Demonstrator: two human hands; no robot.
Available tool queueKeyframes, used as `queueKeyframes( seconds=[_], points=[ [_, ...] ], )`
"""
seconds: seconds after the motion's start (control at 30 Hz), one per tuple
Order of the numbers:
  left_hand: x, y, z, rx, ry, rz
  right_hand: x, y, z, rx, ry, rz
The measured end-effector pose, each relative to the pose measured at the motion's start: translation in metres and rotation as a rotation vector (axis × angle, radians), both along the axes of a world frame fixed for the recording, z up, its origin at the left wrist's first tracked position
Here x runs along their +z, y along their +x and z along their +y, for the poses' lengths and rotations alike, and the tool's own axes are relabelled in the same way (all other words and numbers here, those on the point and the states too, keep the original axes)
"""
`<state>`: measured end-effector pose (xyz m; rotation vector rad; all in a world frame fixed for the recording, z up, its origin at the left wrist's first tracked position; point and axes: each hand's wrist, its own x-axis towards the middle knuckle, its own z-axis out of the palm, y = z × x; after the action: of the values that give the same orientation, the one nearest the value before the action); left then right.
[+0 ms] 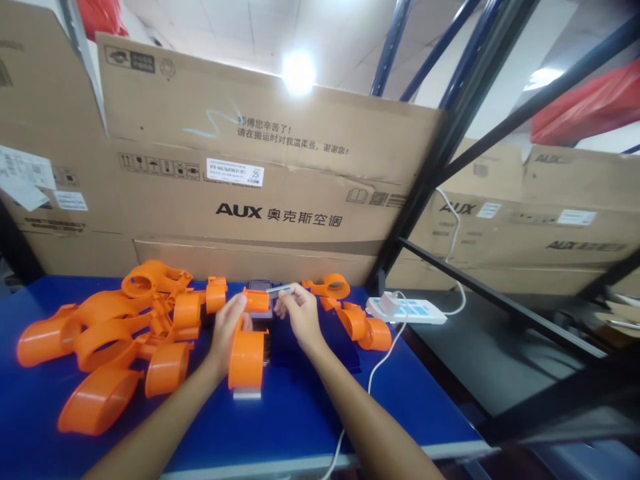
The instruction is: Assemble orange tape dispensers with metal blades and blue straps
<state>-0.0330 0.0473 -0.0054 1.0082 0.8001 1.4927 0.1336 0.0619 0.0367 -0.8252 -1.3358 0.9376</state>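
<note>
My left hand [231, 333] is closed around an orange plastic tape dispenser [247, 360], whose wide ring hangs below the fingers. At its upper end, a narrow orange part points toward my right hand [299, 315]. Between the fingertips of that hand is a thin grey metal strip [279, 291], its left end meeting the top of the orange part. Whether the strip sits inside the plastic, I cannot tell. A small pale piece [247, 393] shows under the ring. Behind the hands lies a flat dark-framed object [260, 285], mostly covered.
Several orange dispensers [105, 337] are heaped on the blue table [200, 440] at left; more orange pieces [367, 332] lie at right. A white power strip [407, 310] with a cable stands near the black rack post [420, 220]. Cardboard [280, 180] walls the back.
</note>
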Motion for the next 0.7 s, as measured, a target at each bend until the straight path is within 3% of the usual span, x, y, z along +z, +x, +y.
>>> queueKeyframes(
  seconds=[0.17, 0.4, 0.53, 0.7],
  points=[
    [0.005, 0.000, -0.002, 0.035, 0.028, 0.012, -0.008, -0.005, 0.004, -0.062, 0.029, -0.015],
    [0.018, 0.004, -0.019, -0.076, 0.024, -0.010, -0.022, 0.006, -0.010, -0.108, 0.006, -0.026],
    [0.014, 0.004, -0.017, -0.087, 0.041, 0.002, -0.024, 0.012, -0.013, -0.209, 0.104, -0.186],
    [0.012, 0.005, -0.014, -0.029, 0.008, -0.047, -0.026, 0.011, -0.011, -0.063, 0.065, -0.219]
  ],
)
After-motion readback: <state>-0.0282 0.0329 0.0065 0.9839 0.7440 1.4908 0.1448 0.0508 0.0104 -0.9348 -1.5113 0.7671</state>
